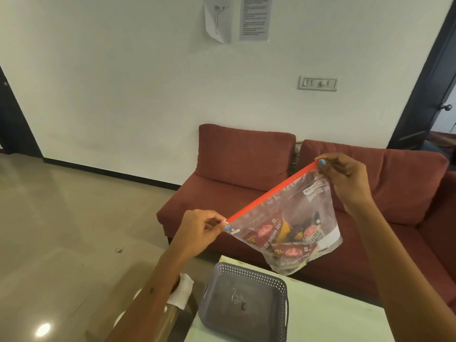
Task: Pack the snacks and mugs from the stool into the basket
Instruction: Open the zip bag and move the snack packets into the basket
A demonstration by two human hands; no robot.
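With the left hand [199, 228] and right hand [345, 178] each pinched shut on an end of the bag's [291, 225] orange seal, I'd lower it level into the empty basket [243, 304], snacks [283, 239] first.

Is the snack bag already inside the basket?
No, both hands hold the snack bag up by its red zip strip, above the empty grey basket.

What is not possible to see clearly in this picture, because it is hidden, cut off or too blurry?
- Stool and mugs: head view, left arm and the bottom edge hide them.
- Snack packets in the plastic bag: overlapping, count unclear, labels partly readable.
- Basket: near side cut by the bottom edge.
- Wall papers: text too small.
- Small dark thing inside the basket: too blurred to name.
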